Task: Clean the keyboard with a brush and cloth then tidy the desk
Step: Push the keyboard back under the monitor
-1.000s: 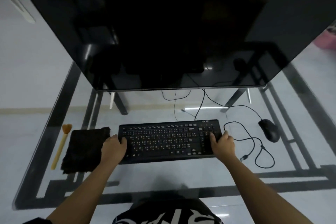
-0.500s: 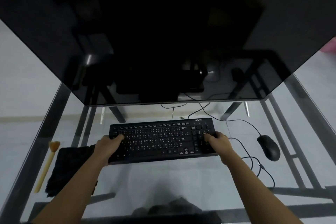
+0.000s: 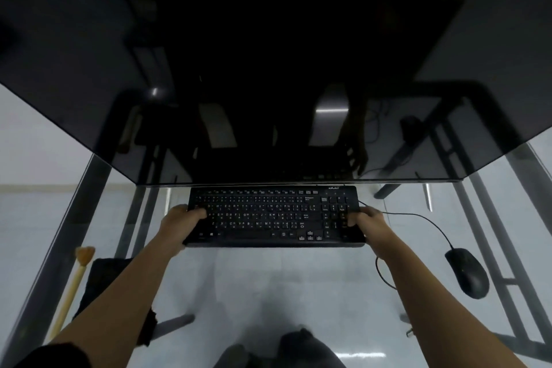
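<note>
A black wired keyboard [image 3: 273,215] sits on the glass desk, its back edge right under the dark monitor. My left hand [image 3: 179,222] grips its left end and my right hand [image 3: 369,222] grips its right end, thumbs on the keys. A brush [image 3: 71,284] with a pale wooden handle and orange bristles lies at the left. Beside it lies a black cloth [image 3: 103,281], partly hidden under my left forearm.
A large dark monitor [image 3: 268,69] fills the upper view and overhangs the desk. A black mouse [image 3: 467,272] rests at the right, its cable looping toward the keyboard. The glass desk top [image 3: 283,284] shows dark frame bars and the pale floor beneath.
Both hands have pushed the keyboard away from me, up to the monitor's lower edge. The view has tipped closer, so brush, cloth and mouse now sit lower in frame.
</note>
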